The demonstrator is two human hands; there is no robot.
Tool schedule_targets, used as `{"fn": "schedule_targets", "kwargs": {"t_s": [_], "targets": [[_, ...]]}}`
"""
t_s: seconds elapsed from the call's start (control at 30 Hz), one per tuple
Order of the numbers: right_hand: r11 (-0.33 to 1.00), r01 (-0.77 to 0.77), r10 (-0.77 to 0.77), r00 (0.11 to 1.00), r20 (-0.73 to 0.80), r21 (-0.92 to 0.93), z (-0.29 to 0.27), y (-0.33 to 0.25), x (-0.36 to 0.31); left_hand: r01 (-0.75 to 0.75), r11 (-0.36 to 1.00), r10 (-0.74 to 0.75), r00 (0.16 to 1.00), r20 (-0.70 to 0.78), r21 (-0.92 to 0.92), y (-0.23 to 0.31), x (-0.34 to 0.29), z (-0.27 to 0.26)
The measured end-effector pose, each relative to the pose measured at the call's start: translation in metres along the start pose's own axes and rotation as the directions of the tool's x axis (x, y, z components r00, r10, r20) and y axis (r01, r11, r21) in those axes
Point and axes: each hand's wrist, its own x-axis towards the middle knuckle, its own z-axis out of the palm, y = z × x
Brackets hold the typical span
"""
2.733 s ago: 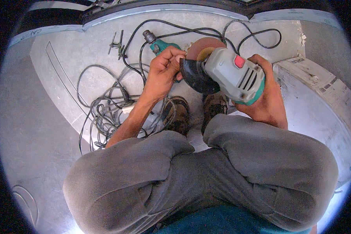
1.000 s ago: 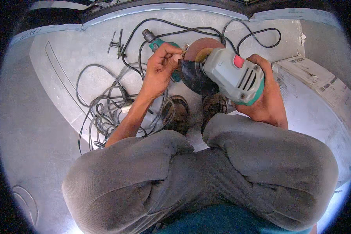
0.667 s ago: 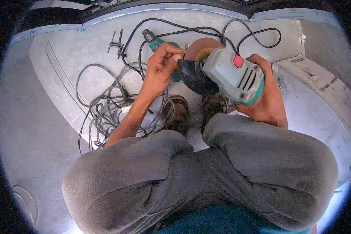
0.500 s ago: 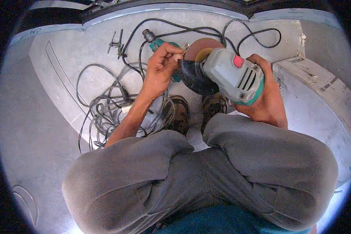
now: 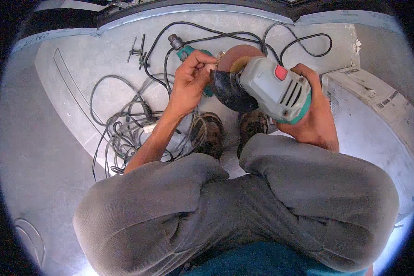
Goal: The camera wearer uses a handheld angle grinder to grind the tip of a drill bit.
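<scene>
My right hand [image 5: 318,122] grips the body of a grey and green angle grinder [image 5: 267,80] with a red button, held above the floor between my knees. Its reddish-brown disc [image 5: 244,51] points away from me, and a black guard [image 5: 232,94] covers the near side. At the disc's left edge, my left hand [image 5: 187,83] is closed in a pinch on a small brassy metal piece [image 5: 220,55]. Most of that piece is hidden by the fingers and its exact kind cannot be made out. Beyond the left hand lies a green power drill [image 5: 184,49] with a metal chuck, partly covered.
Tangled cables [image 5: 124,142] with a plug lie left of my shoes [image 5: 209,133]. A black cord [image 5: 225,34] loops across the far floor. A chuck key [image 5: 137,51] rests left of the drill. A long film-covered panel or package [image 5: 368,110] stands at right.
</scene>
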Motion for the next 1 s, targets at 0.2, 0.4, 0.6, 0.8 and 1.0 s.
{"fn": "schedule_targets", "kwargs": {"t_s": [0.2,0.4,0.6,0.8,1.0], "targets": [[1.000,-0.017,0.017,1.000,-0.011,-0.019,0.002,-0.002,0.001,-0.025,0.999,0.026,0.999,0.020,-0.026,-0.005,-0.001,-0.004],[1.000,0.014,-0.014,1.000,-0.005,-0.006,0.003,0.001,0.002,-0.022,0.998,0.021,1.000,0.013,0.055,-0.004,-0.001,-0.004],[0.998,0.026,-0.025,1.000,-0.013,0.060,0.004,0.003,0.001,0.005,1.000,-0.005,1.000,-0.003,-0.021,-0.002,-0.002,-0.003],[0.991,-0.012,0.015,1.000,-0.023,0.133,0.008,0.008,0.001,-0.014,1.000,0.014,1.000,-0.008,0.006,-0.001,-0.001,0.001],[1.000,0.002,-0.002,1.000,-0.015,0.006,0.004,0.000,0.001,-0.015,1.000,0.015,1.000,-0.024,0.015,-0.002,-0.002,-0.002]]}}
